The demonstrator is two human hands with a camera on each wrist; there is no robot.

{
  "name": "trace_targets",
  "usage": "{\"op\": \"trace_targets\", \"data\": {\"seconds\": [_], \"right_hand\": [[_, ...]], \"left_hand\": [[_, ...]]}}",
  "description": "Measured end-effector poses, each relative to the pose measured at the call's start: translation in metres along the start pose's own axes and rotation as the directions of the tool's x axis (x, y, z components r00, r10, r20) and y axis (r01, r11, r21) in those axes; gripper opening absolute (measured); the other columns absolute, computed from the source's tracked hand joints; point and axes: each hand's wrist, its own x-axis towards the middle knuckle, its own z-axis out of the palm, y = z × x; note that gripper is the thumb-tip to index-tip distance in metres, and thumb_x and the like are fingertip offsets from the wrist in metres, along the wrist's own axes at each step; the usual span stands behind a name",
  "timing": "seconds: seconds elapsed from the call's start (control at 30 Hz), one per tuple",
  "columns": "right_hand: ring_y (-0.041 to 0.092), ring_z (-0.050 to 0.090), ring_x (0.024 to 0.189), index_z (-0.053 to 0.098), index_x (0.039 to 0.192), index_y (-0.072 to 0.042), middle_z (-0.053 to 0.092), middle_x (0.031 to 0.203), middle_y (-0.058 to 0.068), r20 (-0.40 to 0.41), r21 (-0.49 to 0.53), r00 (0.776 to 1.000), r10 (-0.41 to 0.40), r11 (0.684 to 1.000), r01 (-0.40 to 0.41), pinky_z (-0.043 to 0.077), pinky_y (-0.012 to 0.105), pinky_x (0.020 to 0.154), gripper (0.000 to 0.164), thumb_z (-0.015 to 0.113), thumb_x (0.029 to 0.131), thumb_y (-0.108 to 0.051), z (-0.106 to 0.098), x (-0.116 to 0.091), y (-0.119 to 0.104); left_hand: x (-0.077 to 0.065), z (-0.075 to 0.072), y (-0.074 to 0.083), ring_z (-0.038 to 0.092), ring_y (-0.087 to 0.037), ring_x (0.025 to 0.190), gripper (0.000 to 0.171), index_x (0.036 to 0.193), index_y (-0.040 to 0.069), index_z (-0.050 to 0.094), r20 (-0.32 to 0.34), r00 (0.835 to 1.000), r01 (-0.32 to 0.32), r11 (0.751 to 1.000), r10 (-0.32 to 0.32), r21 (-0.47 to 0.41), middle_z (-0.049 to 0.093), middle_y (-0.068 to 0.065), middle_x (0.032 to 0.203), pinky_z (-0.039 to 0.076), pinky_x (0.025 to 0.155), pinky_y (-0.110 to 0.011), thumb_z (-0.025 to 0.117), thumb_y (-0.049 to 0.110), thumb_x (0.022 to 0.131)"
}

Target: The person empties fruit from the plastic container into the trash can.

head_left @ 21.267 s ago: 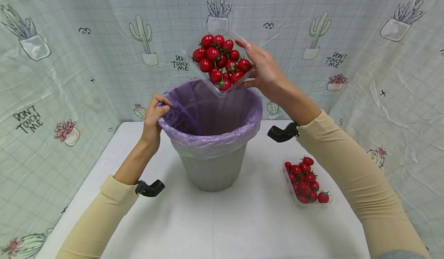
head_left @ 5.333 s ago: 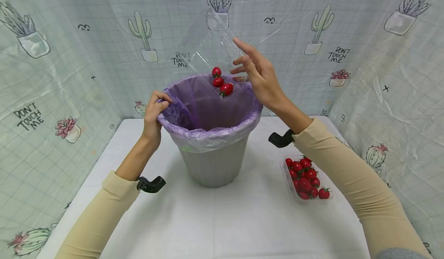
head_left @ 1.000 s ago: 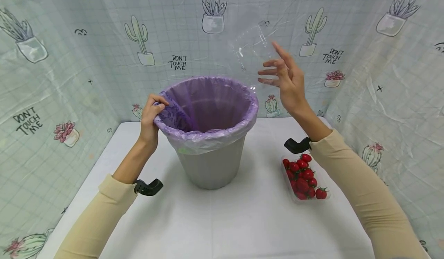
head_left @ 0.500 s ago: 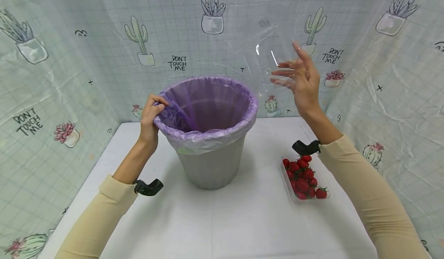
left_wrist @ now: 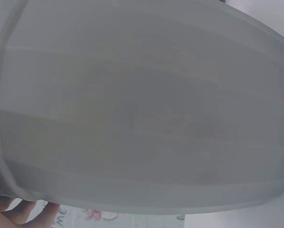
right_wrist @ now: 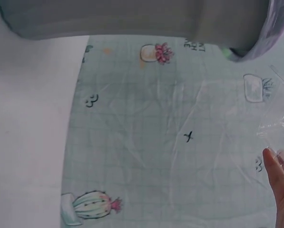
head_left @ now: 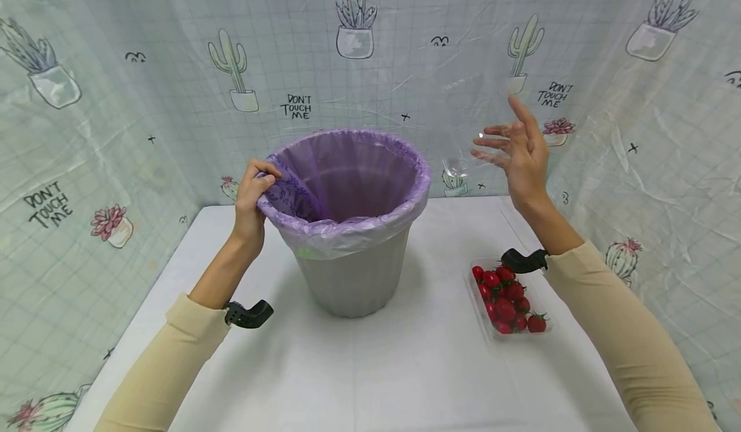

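Observation:
My left hand [head_left: 250, 194] grips the rim of a grey bin [head_left: 350, 284], its fingers over the purple bag [head_left: 347, 242] that lines it. In the left wrist view the bin's wall [left_wrist: 142, 109] fills most of the picture, with fingertips [left_wrist: 23, 211] at the lower left corner. Up in the air, right of the bin, my right hand [head_left: 523, 155] holds a clear plastic box [head_left: 457, 165] with no tomatoes visible in it. The box [right_wrist: 275, 128] also shows faintly in the right wrist view. What lies at the bottom of the bin is hidden.
A second clear box [head_left: 492, 337] of cherry tomatoes [head_left: 505, 310] sits on the white table [head_left: 359, 368], right of the bin and below my right wrist. A cactus-print sheet [head_left: 301, 40] hangs behind and at both sides.
Earlier the box held many cherry tomatoes over the bin, then only a few as it tipped; now none show. Lately my right hand has moved right and down with it. The left stays put.

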Motion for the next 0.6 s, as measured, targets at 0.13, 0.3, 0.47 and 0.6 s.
{"op": "trace_targets", "data": {"seconds": [0.13, 0.3, 0.47, 0.6], "right_hand": [[0.02, 0.075, 0.097, 0.043, 0.156, -0.021, 0.065, 0.112, 0.014, -0.024, -0.029, 0.999, 0.035, 0.999, -0.036, 0.062, 0.029, 0.079, 0.047, 0.045, 0.11, -0.027, -0.011, -0.006, 0.009], [0.018, 0.075, 0.098, 0.041, 0.158, -0.021, 0.065, 0.112, 0.013, -0.041, -0.076, 0.997, 0.071, 0.994, -0.074, 0.062, 0.027, 0.078, 0.05, 0.046, 0.109, -0.032, -0.024, -0.014, 0.023], [0.014, 0.076, 0.097, 0.04, 0.158, -0.022, 0.066, 0.112, 0.008, -0.049, -0.116, 0.993, 0.105, 0.987, -0.11, 0.061, 0.025, 0.078, 0.051, 0.045, 0.109, -0.034, -0.035, -0.023, 0.037], [0.012, 0.076, 0.096, 0.038, 0.159, -0.023, 0.066, 0.112, 0.006, -0.052, -0.149, 0.988, 0.144, 0.977, -0.15, 0.061, 0.024, 0.077, 0.052, 0.045, 0.109, -0.037, -0.042, -0.031, 0.047]], "left_hand": [[0.0, 0.0, 0.0, 0.048, -0.015, 0.087, 0.017, 0.095, 0.023, 0.061, -0.004, 1.0, 0.005, 1.0, -0.005, 0.002, 0.052, 0.002, 0.1, 0.04, 0.072, -0.027, 0.045, 0.023, 0.091], [0.0, 0.0, 0.0, 0.048, -0.015, 0.086, 0.017, 0.094, 0.023, 0.061, -0.011, 1.0, 0.007, 1.0, -0.007, -0.002, 0.052, 0.002, 0.1, 0.04, 0.072, -0.027, 0.045, 0.023, 0.091], [0.0, 0.001, 0.0, 0.049, -0.014, 0.085, 0.017, 0.095, 0.023, 0.062, -0.009, 1.0, 0.004, 1.0, -0.004, 0.0, 0.052, 0.002, 0.1, 0.041, 0.071, -0.027, 0.045, 0.024, 0.091], [0.0, 0.002, 0.0, 0.049, -0.014, 0.083, 0.016, 0.095, 0.023, 0.062, -0.011, 1.0, 0.003, 1.0, -0.003, -0.003, 0.052, 0.001, 0.099, 0.041, 0.069, -0.026, 0.046, 0.025, 0.091]]}}
